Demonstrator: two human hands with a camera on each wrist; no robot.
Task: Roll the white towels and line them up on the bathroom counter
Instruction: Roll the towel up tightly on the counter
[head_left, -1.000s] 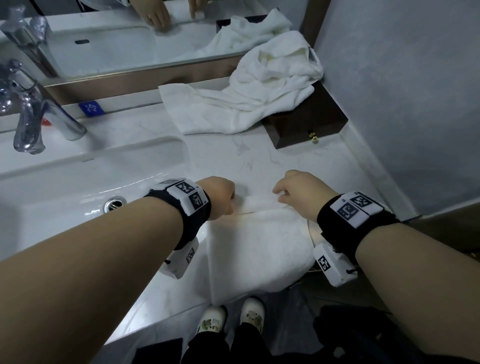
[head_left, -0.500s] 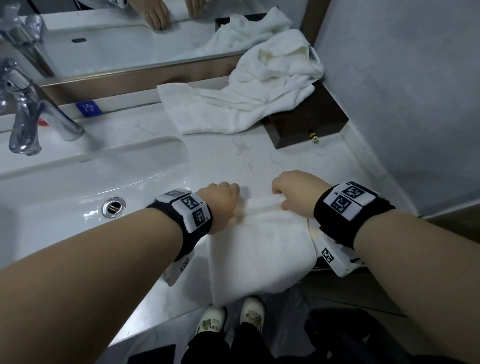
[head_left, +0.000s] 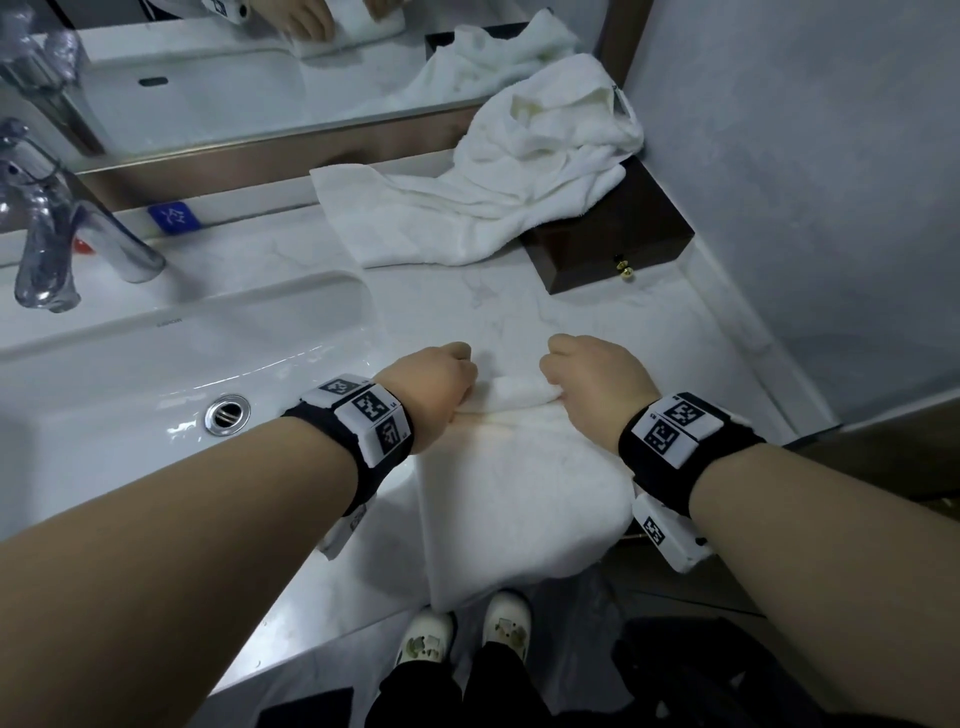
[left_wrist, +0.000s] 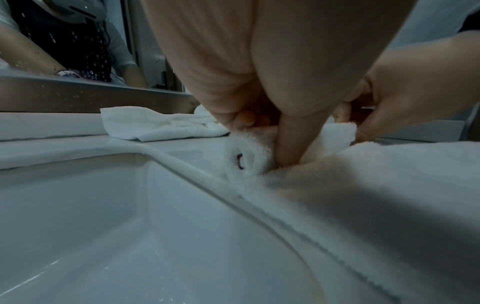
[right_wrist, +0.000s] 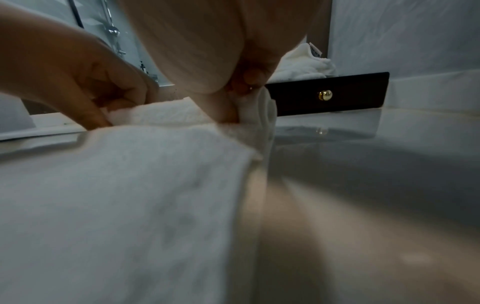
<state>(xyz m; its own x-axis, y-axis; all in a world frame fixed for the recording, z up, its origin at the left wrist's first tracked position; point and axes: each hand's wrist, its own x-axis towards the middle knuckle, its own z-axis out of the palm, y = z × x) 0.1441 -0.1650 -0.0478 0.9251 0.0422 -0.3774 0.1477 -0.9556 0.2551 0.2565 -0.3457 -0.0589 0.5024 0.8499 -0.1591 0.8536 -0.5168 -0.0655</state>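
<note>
A white towel (head_left: 519, 493) lies flat on the marble counter (head_left: 519, 312) and hangs over its front edge. Its far end is turned into a small roll (head_left: 511, 397). My left hand (head_left: 441, 382) grips the roll's left end, fingers curled over it and thumb pressed in behind (left_wrist: 293, 144). My right hand (head_left: 587, 384) grips the right end the same way (right_wrist: 233, 102). More white towel (head_left: 493, 182) lies crumpled at the back of the counter, partly draped over a dark box.
A white sink basin (head_left: 156, 374) with a chrome tap (head_left: 57, 234) lies directly left of the towel. A dark wooden box (head_left: 618, 244) with a brass knob stands at the back right against the grey wall. A mirror runs along the back.
Both hands have turned the towel's far edge over into a thicker roll. The hands have stayed at the same place on the counter.
</note>
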